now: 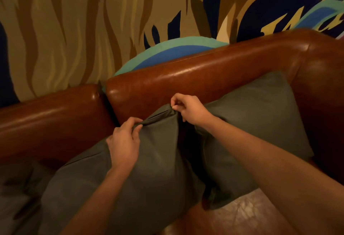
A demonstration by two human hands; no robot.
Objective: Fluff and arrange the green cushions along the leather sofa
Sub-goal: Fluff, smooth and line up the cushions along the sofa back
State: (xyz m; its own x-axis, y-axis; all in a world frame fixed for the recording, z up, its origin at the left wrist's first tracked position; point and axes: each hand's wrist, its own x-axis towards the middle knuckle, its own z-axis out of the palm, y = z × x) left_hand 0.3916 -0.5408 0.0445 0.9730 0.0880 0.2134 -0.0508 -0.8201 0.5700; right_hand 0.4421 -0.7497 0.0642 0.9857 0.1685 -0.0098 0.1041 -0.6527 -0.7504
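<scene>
A brown leather sofa (214, 71) runs across the view against a painted wall. A green cushion (156, 169) stands in the middle of the seat, leaning toward the backrest. My left hand (124, 141) pinches the fabric along its top edge, left of the corner. My right hand (189, 110) pinches the top corner of the same cushion. A second green cushion (260, 123) leans against the backrest in the sofa's right corner, just behind my right forearm. A third green cushion (16, 193) lies dim at the far left of the seat.
The sofa's right armrest (323, 89) rises beside the right cushion. A seam (104, 93) splits the backrest into two sections. A patch of worn seat leather (247, 214) shows at the lower right. The wall mural (93, 20) stands directly behind the sofa.
</scene>
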